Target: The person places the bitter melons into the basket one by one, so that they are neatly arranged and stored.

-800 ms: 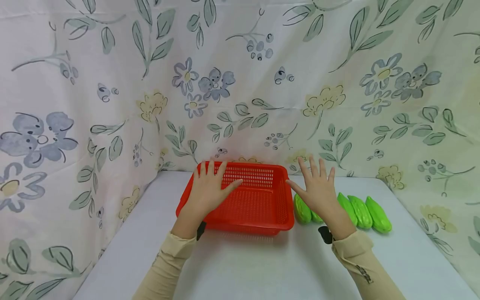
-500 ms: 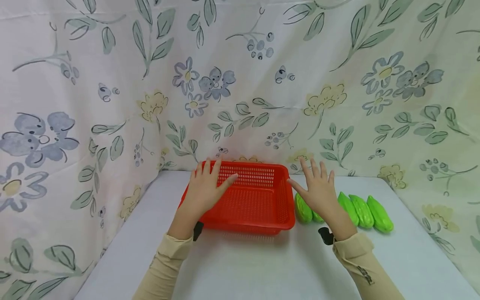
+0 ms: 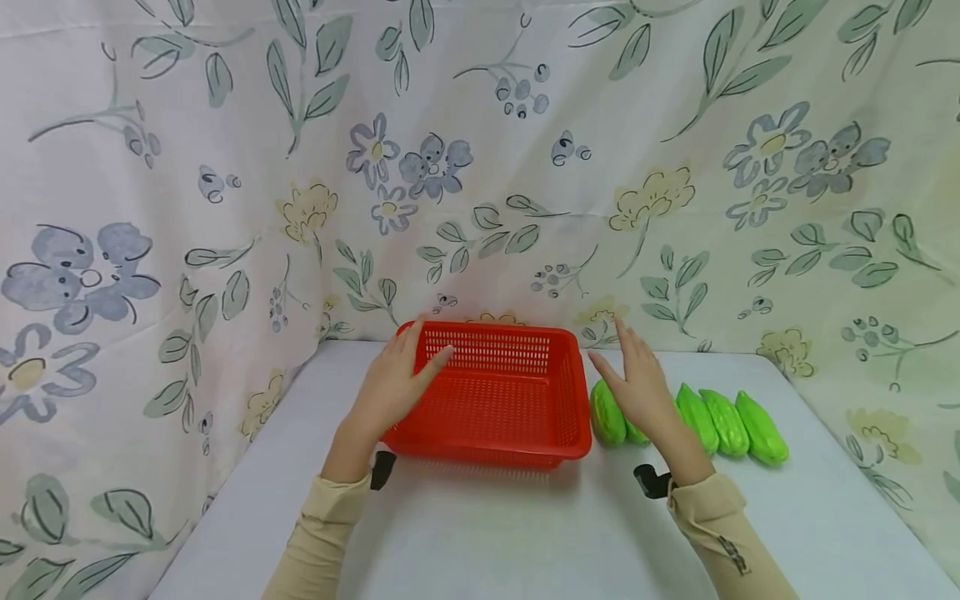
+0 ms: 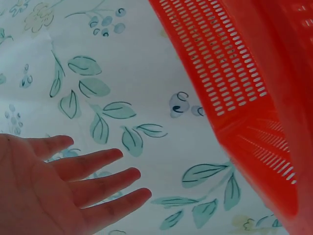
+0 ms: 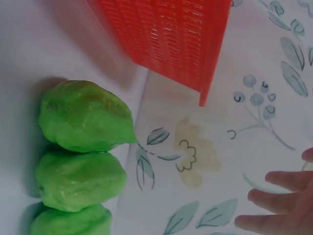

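Note:
A red plastic basket with slotted walls stands on the white table. My left hand hovers over its left side with fingers extended and thumb spread, holding nothing. In the left wrist view, the palm and fingers of that hand are apart from the basket wall. Several bright green, ridged, gourd-like vegetables lie in a row right of the basket. Above the row is my right hand, its fingers straight and holding nothing, partly hiding the middle of the row. The right wrist view shows three vegetables side by side.
Behind and left of the white table hangs a floral cloth. More cloth stands along the right side. A dark band piece shows at the left wrist and another at the right.
My left hand has moved left and slightly down, turning its palm inward. The right hand has turned inward too, its fingers now closer together. The basket and vegetables stay put.

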Demonstrator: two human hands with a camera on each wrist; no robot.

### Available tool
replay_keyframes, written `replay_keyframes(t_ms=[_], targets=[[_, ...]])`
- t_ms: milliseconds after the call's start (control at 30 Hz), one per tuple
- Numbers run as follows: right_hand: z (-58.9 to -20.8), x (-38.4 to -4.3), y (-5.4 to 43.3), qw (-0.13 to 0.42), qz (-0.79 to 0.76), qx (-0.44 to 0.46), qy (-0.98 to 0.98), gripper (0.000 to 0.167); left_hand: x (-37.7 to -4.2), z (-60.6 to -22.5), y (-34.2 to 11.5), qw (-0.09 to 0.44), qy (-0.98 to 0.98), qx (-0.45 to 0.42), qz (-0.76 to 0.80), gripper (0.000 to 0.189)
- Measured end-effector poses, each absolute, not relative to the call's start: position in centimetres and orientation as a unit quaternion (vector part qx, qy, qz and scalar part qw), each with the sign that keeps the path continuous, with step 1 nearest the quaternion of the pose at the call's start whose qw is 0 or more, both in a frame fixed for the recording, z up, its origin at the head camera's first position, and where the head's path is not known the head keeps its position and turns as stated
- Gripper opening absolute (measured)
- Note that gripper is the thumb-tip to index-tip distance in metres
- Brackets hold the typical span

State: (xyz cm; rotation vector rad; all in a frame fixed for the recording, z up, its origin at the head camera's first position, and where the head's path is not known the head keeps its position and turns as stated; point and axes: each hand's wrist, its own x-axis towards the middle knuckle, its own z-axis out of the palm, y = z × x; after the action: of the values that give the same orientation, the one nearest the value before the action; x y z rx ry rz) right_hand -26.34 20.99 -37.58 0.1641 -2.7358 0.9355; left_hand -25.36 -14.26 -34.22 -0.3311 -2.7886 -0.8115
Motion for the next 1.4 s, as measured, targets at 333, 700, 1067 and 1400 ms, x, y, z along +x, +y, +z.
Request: replay_keyframes(t_ms=[333,700,1067,1400], targets=[[-38.8,-26.7,21.5,0.112,0.387,0.054,-0.914,0.081,-25.6,-35.3,-15.8,0.087,-0.938,-0.087,-0.324,0.089],[-39.9,-27.2,22.2,0.083,0.435,0.044,-0.896,0.081,-25.8,-36.3,-17.3,0.084,-0.93,-0.074,-0.349,0.087],[-40.4,-27.1,22.2,0.063,0.474,0.036,-0.877,0.075,-25.9,-37.3,-18.4,0.073,-0.931,-0.054,-0.355,0.087],[-41.5,-27.2,22.2,0.054,0.485,0.022,-0.873,0.075,-26.2,-38.6,-19.4,0.048,-0.925,-0.031,-0.376,0.087]])
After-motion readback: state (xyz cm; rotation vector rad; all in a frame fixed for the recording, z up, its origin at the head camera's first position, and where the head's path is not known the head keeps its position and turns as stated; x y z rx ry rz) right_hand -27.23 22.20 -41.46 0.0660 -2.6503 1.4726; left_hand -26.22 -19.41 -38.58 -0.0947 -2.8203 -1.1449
